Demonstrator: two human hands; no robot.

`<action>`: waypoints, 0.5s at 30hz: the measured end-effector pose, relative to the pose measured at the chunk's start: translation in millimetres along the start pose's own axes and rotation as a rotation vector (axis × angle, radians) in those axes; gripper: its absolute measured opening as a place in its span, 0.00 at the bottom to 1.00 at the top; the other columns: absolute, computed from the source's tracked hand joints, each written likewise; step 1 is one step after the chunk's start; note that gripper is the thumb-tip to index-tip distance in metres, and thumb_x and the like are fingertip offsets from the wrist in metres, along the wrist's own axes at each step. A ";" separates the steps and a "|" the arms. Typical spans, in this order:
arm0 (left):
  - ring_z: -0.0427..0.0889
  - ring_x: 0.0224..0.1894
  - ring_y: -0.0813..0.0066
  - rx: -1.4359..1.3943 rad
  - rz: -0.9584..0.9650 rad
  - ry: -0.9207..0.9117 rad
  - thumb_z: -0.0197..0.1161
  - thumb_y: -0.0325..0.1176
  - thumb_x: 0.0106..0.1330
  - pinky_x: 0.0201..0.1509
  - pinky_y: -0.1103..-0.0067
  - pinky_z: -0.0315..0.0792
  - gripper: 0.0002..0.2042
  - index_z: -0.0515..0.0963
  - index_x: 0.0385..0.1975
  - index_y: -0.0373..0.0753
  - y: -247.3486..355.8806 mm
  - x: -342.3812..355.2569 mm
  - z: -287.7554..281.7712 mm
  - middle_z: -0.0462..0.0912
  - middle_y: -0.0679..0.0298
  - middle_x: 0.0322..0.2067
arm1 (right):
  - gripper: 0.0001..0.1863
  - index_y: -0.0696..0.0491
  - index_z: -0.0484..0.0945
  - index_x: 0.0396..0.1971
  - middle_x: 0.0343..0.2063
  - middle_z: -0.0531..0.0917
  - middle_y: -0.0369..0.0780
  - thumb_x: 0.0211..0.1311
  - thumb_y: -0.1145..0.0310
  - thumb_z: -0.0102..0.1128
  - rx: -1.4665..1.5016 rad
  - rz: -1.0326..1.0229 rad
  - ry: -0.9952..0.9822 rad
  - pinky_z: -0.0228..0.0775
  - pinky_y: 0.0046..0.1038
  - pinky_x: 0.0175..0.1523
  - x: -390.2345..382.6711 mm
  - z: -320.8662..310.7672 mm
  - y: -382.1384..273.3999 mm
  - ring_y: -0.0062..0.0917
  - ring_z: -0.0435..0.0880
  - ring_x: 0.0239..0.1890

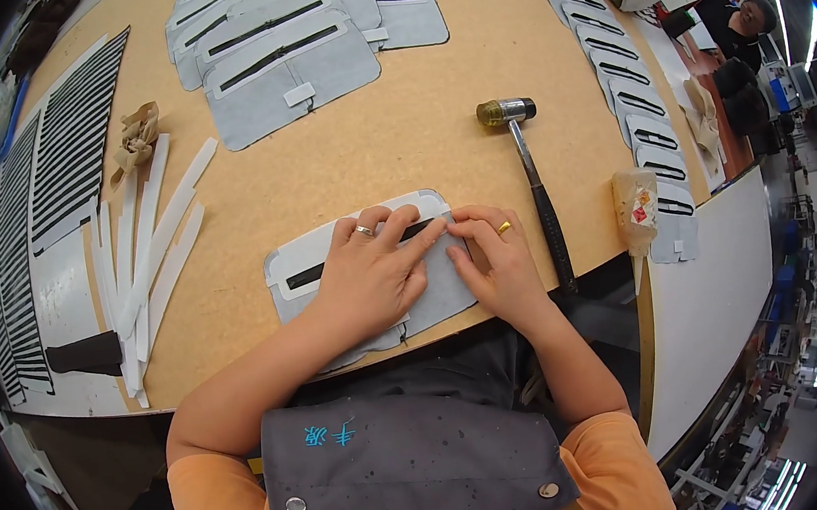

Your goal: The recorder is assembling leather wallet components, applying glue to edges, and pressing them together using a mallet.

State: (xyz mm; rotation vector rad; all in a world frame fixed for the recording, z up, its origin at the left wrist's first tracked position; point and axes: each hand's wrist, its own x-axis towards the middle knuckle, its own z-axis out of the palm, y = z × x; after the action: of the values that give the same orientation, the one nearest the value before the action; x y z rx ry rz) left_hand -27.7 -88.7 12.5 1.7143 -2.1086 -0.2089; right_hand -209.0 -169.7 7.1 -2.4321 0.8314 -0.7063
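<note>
Before me on the table's near edge lies a light grey panel (443, 286), with a black zipper (307, 277) in a white-bordered slot along its far side. My left hand (377, 266) rests on top of it, fingers spread, the forefinger stretched along the zipper toward the right end. At the panel's right edge is my right hand (499, 256), its forefinger meeting the left forefinger's tip. The right thumb lies apart from that finger, on the grey surface. Both palms hide part of the panel and zipper.
A mallet (536, 174) lies right of the panel, near a glue bottle (636, 208). Similar grey panels (288, 75) overlap at the back; more pieces (622, 72) line the right edge. White strips (147, 251) and black-striped sheets (83, 139) lie left. A person (741, 31) sits far right.
</note>
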 end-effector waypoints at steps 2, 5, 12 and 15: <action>0.67 0.52 0.62 -0.079 -0.007 -0.029 0.57 0.35 0.59 0.53 0.68 0.60 0.22 0.70 0.55 0.42 -3.3 0.6 -4.7 0.69 0.61 0.50 | 0.12 0.56 0.75 0.38 0.43 0.77 0.40 0.52 0.73 0.62 0.011 0.000 0.004 0.65 0.33 0.50 0.5 0.2 -0.1 0.35 0.74 0.43; 0.66 0.53 0.59 -0.235 -0.110 0.044 0.58 0.33 0.60 0.56 0.67 0.60 0.22 0.69 0.55 0.40 -14.4 -5.0 -20.4 0.68 0.57 0.50 | 0.12 0.57 0.75 0.38 0.43 0.77 0.40 0.53 0.73 0.62 0.055 0.018 -0.007 0.65 0.33 0.51 2.1 -2.0 0.6 0.36 0.74 0.44; 0.72 0.44 0.61 -0.084 -0.582 0.034 0.60 0.26 0.58 0.50 0.73 0.67 0.21 0.68 0.52 0.35 -40.9 -71.1 -66.7 0.69 0.55 0.44 | 0.11 0.59 0.75 0.40 0.41 0.78 0.44 0.56 0.76 0.58 0.190 -0.065 -0.045 0.69 0.33 0.49 17.5 6.7 -39.9 0.37 0.75 0.45; 0.71 0.34 0.70 -0.394 -0.596 0.090 0.62 0.23 0.55 0.41 0.79 0.70 0.21 0.69 0.51 0.35 -41.0 -70.2 -56.1 0.69 0.60 0.36 | 0.12 0.60 0.76 0.42 0.41 0.78 0.44 0.56 0.77 0.58 0.303 -0.247 -0.170 0.70 0.32 0.48 23.4 38.1 -69.9 0.37 0.76 0.44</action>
State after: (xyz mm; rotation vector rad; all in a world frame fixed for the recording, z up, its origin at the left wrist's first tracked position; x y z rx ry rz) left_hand 43.0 -22.7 32.6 1.9950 -1.3261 -0.6536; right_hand -141.1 -125.8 25.8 -2.2970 0.3336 -0.6488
